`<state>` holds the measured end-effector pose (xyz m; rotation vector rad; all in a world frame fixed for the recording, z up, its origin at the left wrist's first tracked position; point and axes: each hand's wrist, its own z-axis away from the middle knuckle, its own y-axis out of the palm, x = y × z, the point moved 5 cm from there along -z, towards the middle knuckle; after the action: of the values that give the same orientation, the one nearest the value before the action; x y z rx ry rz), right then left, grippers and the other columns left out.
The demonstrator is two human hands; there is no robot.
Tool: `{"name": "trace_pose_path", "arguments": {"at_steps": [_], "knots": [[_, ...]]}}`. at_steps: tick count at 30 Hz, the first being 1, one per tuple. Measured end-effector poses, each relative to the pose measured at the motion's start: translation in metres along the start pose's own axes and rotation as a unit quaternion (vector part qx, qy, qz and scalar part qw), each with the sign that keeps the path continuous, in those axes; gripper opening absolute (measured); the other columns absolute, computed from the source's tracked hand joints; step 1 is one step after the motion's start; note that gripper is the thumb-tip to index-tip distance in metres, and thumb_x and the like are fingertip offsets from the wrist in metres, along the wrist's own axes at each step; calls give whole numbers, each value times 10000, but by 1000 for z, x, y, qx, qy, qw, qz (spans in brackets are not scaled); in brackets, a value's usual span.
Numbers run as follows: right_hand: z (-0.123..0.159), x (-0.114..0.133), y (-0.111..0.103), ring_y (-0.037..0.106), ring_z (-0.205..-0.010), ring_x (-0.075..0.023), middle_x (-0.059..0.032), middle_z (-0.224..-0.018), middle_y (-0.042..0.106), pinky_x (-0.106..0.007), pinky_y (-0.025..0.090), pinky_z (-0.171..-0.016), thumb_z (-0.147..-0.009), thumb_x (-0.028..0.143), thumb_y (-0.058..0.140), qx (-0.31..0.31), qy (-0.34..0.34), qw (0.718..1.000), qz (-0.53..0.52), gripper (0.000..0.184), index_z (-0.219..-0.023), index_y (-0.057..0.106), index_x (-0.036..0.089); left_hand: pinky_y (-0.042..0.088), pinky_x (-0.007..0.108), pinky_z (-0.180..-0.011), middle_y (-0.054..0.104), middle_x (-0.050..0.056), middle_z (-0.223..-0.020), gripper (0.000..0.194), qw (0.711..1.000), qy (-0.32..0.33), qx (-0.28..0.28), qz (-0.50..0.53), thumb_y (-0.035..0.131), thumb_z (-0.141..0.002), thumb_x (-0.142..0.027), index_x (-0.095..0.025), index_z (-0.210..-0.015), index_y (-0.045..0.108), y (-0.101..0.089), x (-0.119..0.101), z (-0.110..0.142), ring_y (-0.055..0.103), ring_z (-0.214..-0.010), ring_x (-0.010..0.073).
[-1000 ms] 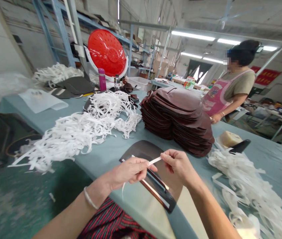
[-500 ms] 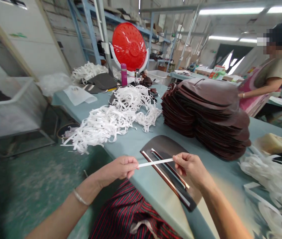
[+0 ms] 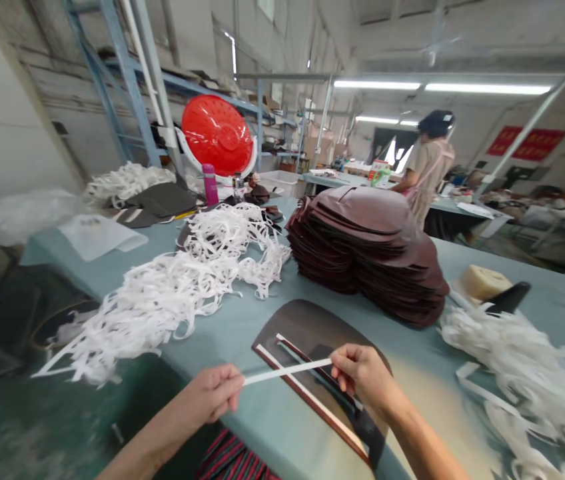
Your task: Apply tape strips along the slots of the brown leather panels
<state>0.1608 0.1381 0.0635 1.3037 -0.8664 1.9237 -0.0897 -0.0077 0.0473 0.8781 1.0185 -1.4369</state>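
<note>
Pinched at its two ends, a narrow white strip (image 3: 286, 371) is stretched between my hands above the table. My left hand (image 3: 216, 392) closes on its left end, just past the table's edge. My right hand (image 3: 357, 373) grips the other end with thumb and fingertips. Beneath lies a dark brown, rounded leather-like piece (image 3: 302, 327) with a long slot in it. White strips with reddish-brown edges run along the slot and along the piece's near straight edge. My right hand covers part of this piece.
A tall stack of dark brown pieces (image 3: 362, 247) stands behind. Tangled white strips (image 3: 162, 287) heap at left, and white backing ribbon (image 3: 522, 380) at right, near a yellowish block (image 3: 485, 283). A red basin (image 3: 218, 135) and pink bottle (image 3: 209, 185) are farther back. A co-worker (image 3: 430, 163) stands beyond.
My view has swung right and tilted up, so things appear further left and lower. Both hands still hold the white strip taut. The co-worker now appears farther away.
</note>
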Motion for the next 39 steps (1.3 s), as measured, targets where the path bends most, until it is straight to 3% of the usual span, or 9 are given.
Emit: {"name": "trace_pose_path", "arguments": {"at_steps": [7, 12, 16, 19, 21, 23, 32, 35, 39], "knots": [[-15, 2, -48, 432, -416, -74, 5, -477, 555, -216, 317, -442, -694, 526, 677, -81, -13, 996, -35, 386, -628, 602, 153, 244, 210, -499, 460, -53, -548, 373, 997, 76, -5, -7, 554, -817, -509, -146, -737, 575, 12, -38, -73, 336, -489, 74], [-50, 8, -103, 571, -550, -152, -98, -697, 658, -283, 461, -525, -729, 447, 651, -210, -20, 977, 19, 310, -764, 638, 140, 346, 203, -502, 664, 45, -780, 278, 986, 125, -112, -8, 491, -832, -370, -132, -931, 595, 12, -69, -139, 492, -533, 86], [-60, 9, -143, 649, -870, -290, -190, -1003, 641, -409, 520, -712, -741, 364, 591, -319, -14, 945, 70, 474, -1138, 566, 107, 452, 266, -654, 686, 54, -860, 218, 961, 158, -220, -57, 489, -818, -256, -160, -962, 621, -6, -70, -165, 585, -662, 130], [-46, 12, -149, 582, -1046, -380, -208, -1173, 553, -500, 476, -776, -785, 379, 530, -400, -25, 874, 276, 552, -1284, 495, 145, 471, 346, -828, 678, 55, -876, 150, 931, 174, -308, -91, 530, -796, -214, -178, -900, 631, -33, -59, -163, 622, -817, 178], [-39, 19, -132, 585, -1033, -363, -177, -1183, 543, -468, 475, -750, -854, 386, 437, -411, -55, 805, 425, 490, -1294, 482, 176, 455, 390, -910, 668, 66, -927, 162, 905, 181, -371, -101, 515, -806, -199, -179, -930, 616, -55, -51, -155, 620, -908, 197], [-41, 25, -102, 613, -944, -310, -144, -1136, 565, -406, 478, -693, -894, 360, 388, -380, -98, 783, 483, 419, -1259, 492, 182, 452, 416, -937, 655, 81, -967, 192, 880, 187, -423, -105, 487, -818, -192, -173, -975, 596, -74, -45, -144, 616, -947, 208], [-103, 72, 103, 603, -780, -196, -80, -928, 636, -304, 450, -745, -884, 191, 459, -37, -321, 868, 377, 166, -938, 616, 185, 473, 375, -888, 630, 79, -1074, 228, 804, 196, -542, -147, 447, -880, -250, -192, -1072, 555, -106, -25, -51, 597, -986, 207], [-129, 84, 154, 605, -782, -182, -58, -867, 658, -278, 439, -748, -862, 159, 490, -6, -312, 887, 342, 155, -893, 640, 182, 473, 353, -859, 623, 75, -1083, 231, 764, 184, -597, -160, 464, -887, -263, -197, -1091, 548, -125, -20, -20, 590, -961, 203], [-158, 96, 193, 589, -841, -190, -100, -930, 658, -281, 417, -764, -873, 134, 452, -39, -295, 894, 333, 204, -922, 650, 146, 469, 341, -868, 630, 74, -1088, 238, 740, 180, -626, -169, 482, -880, -259, -199, -1100, 550, -149, -18, 4, 597, -976, 203]]}}
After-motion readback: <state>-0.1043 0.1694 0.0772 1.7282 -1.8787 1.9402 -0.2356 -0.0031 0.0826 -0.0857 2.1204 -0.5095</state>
